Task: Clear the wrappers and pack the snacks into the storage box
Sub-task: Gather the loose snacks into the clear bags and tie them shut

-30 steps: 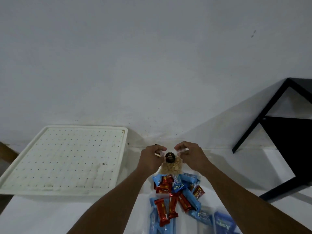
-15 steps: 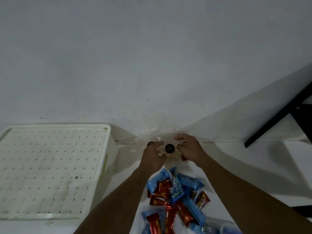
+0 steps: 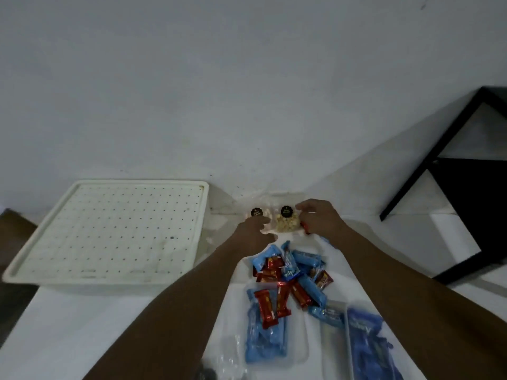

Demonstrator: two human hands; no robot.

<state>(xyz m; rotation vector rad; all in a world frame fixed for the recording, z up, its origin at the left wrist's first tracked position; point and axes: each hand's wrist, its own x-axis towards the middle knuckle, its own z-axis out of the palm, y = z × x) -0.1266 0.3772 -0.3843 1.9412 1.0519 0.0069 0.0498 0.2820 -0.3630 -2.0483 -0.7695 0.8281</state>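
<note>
Two clear snack pouches with round black stickers stand against the wall: one on the left (image 3: 257,213) and a fuller one of pale nuts (image 3: 286,225) on the right. My right hand (image 3: 321,220) pinches the nut pouch's right edge, and a bit of red wrapper shows under its palm. My left hand (image 3: 253,235) rests in front of the left pouch with fingers apart, holding nothing. A pile of red and blue wrapped bars (image 3: 288,272) lies just in front of both hands. A white perforated storage box top (image 3: 109,231) sits to the left.
Clear plastic trays holding blue wrappers (image 3: 264,338) (image 3: 367,346) lie near the bottom edge. Crumpled clear plastic (image 3: 225,363) sits at bottom centre. A black metal frame (image 3: 444,152) stands at the right. The grey wall closes the back.
The nut pouch, held up in both hands a second ago, now stands by the wall beside the other pouch. My left hand has let go of it and drawn back.
</note>
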